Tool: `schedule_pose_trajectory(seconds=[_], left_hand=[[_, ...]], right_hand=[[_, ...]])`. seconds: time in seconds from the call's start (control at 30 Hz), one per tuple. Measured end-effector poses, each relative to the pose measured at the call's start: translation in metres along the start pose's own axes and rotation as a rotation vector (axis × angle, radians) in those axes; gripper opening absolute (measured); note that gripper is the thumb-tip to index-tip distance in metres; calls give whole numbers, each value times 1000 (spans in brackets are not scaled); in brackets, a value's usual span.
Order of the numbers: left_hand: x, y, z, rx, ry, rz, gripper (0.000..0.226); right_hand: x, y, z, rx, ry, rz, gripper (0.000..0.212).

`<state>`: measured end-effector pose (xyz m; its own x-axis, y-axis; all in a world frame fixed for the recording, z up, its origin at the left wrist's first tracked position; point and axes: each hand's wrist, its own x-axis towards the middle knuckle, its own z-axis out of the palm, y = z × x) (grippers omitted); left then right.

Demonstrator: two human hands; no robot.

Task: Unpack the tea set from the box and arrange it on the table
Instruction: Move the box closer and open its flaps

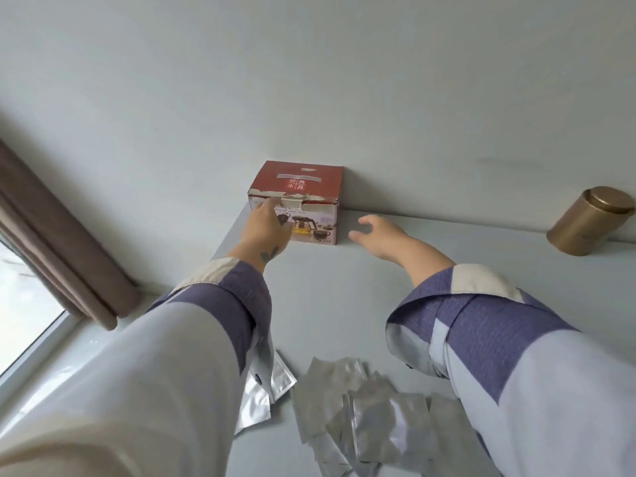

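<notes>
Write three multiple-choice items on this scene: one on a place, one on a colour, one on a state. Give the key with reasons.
1. Where does the box stand?
A. against the wall
B. at the near table edge
C. on the floor

2. What colour is the tin?
A. blue
B. gold
C. white

3. How is the box?
A. open, emptied
B. crushed flat
C. closed

Key: 1 A, its back meets the wall; 2 B, its body and lid look gold; 3 C, its top flaps lie flat, with the left hand at its front and the right hand beside it.
</notes>
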<state>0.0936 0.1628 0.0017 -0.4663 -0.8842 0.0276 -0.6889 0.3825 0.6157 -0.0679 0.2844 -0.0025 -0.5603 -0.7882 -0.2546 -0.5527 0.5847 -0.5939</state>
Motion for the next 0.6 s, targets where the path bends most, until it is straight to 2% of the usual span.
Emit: schedule_pose_trajectory(seconds=[0.23,0.47,0.53,0.6], left_hand=[[59,-24,11,-21,1,-127,66],[109,-42,30,-212,70,-261,68],[122,-47,31,-235,66,-304,60],[136,-55,33,-265,76,-300,40]], right_hand=[[79,-18,12,134,16,41,61],[130,-28,43,389,53,100,59],[138,-31,50,440,88,96,57],[145,-32,56,430,102,91,54]])
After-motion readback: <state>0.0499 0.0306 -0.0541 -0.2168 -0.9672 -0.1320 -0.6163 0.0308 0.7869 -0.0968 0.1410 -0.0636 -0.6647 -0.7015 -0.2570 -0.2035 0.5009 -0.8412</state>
